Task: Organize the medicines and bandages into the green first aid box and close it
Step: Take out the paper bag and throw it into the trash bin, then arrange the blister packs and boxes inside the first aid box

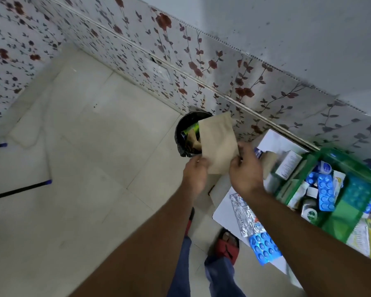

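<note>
A brown paper envelope [219,142] is held upright by both hands over a black waste bin [181,131] on the floor. My left hand [195,174] pinches its lower left corner and my right hand [246,170] grips its lower right edge. To the right, the green first aid box [351,211] stands open on a white table [225,213], holding blue blister packs [326,194], small bottles and a white carton [287,163]. On the table near its front edge lie a silver foil strip [244,215] and a blue blister pack [263,247].
The bin, lined with a black bag, holds brown paper and a green wrapper and stands against a floral-tiled wall [201,67]. Two black rods with blue tips [19,189] lie on the floor at left. My feet in red sandals [227,245] stand beside the table.
</note>
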